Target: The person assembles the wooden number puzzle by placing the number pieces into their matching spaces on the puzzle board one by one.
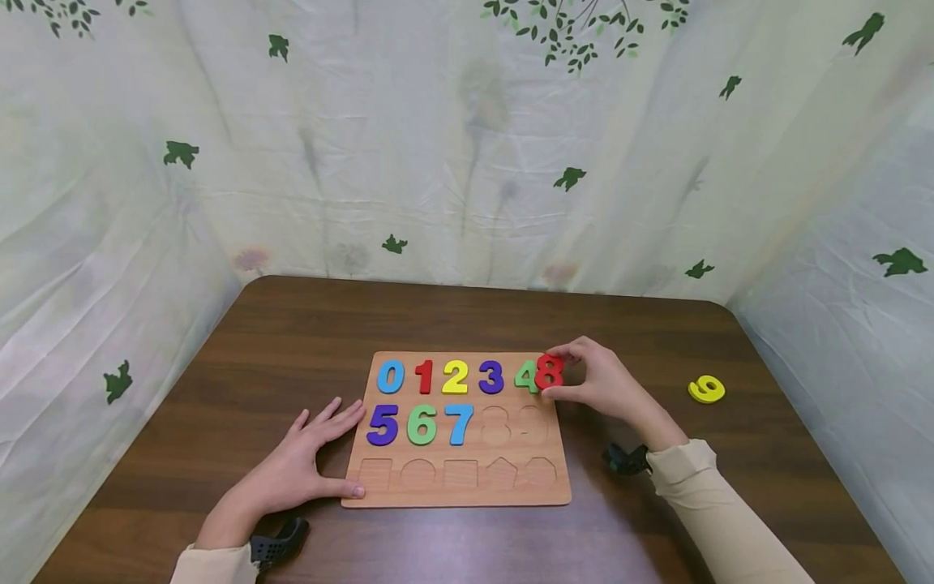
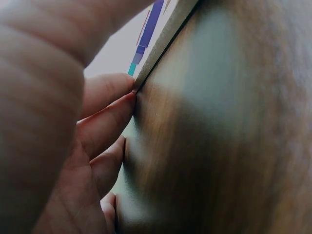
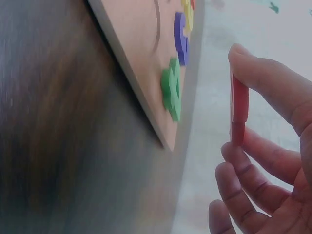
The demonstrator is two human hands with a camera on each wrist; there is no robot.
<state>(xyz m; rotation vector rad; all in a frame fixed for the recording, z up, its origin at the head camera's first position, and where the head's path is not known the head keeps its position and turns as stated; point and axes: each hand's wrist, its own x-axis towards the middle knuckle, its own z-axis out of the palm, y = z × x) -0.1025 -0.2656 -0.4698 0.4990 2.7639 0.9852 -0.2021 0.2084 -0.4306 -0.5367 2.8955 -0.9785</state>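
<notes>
A wooden number puzzle board (image 1: 460, 496) lies on the table. My left hand (image 1: 295, 466) rests at its left edge, fingers spread, with thumb and fingertips touching the edge. My right hand (image 1: 601, 381) pinches a red number 8 piece (image 1: 550, 372) between thumb and fingers, above the board's upper right corner. In the head view the 8 overlaps the green 4 (image 1: 524, 375); the right wrist view shows the red piece (image 3: 239, 107) edge-on and raised off the board. Pieces 0 to 3 fill the top row beside the 4. The purple 5 (image 1: 383, 425), green 6 (image 1: 422, 425) and blue 7 (image 1: 459, 424) sit in the middle row.
A yellow number piece (image 1: 706, 389), a 9 or 6, lies on the brown wooden table (image 1: 467, 312) to the right of my right hand. Bare outlined recesses show at the middle row's right end and along the bottom row. A patterned white curtain (image 1: 438, 162) surrounds the table.
</notes>
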